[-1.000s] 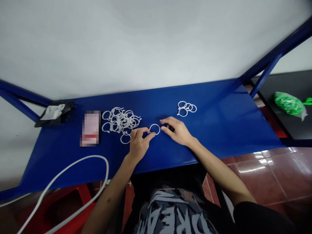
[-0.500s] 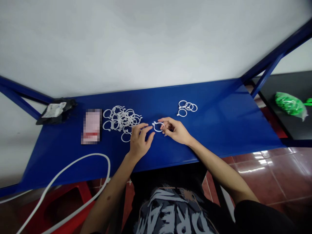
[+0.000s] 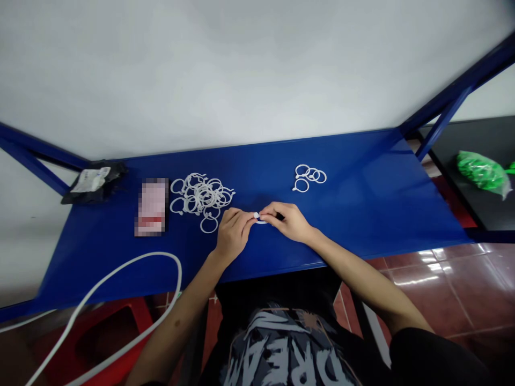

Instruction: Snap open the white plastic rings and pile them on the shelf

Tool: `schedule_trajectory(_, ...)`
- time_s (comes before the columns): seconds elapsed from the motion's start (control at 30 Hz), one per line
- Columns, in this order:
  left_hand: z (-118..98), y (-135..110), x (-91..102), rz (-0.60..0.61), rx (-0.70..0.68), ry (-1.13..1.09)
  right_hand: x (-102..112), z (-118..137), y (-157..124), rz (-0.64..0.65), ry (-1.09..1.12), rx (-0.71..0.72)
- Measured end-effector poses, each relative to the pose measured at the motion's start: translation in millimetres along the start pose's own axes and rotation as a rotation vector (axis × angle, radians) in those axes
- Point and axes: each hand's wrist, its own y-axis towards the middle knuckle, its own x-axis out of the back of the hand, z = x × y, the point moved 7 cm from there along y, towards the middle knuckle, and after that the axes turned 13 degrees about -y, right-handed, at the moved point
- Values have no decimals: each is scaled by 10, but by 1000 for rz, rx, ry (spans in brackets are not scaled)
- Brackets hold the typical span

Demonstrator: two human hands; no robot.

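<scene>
Between my two hands, above the blue table (image 3: 261, 161), is a white plastic ring (image 3: 262, 222) with a small knob at its clasp. My left hand (image 3: 234, 231) pinches the ring's clasp end from the left. Thumb and fingers of my right hand (image 3: 288, 221) grip it from the right, covering most of the ring. To the left of my left hand lies a tangled pile of similar white rings (image 3: 205, 194), some with their ends apart. Several more white rings (image 3: 301, 185) lie in a small group beyond my right hand.
A blurred pink-and-black flat item (image 3: 152, 206) lies left of the pile, with a black plastic package (image 3: 94, 181) behind it. A thick white cable (image 3: 161, 254) loops over the table's front left. Green items in a clear bag (image 3: 483, 174) sit at far right.
My left hand has closed from spread fingers to a pinch at the ring's clasp. My right hand has shifted slightly and now hides more of the ring.
</scene>
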Motion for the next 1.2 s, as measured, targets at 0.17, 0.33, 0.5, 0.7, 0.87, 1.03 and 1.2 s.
schedule_trajectory(0.17,-31,-33,9,-24,-43,31,-79,76,-35,-8,-61,112)
schedule_trajectory(0.33,-71,-36,-40,21,-64,69,-102,109,-62,39,-167,175)
schedule_trajectory(0.5,-20,14,-48,37,18,143,110,51,10,-31,-292,145)
schedule_trajectory(0.7,345,95,108,18,298,477,808,-383,-28,-430,-684,-256)
schedule_trajectory(0.87,446,185,137,-21,224,443,934,-545,-111,-455,-815,-423)
schedule_trajectory(1.03,319,333,118,-29,145,375,674,-333,-2,-381,-648,-237)
schedule_trajectory(1.2,348,589,-18,-48,239,-132,353,-166,311,-192,-284,-35)
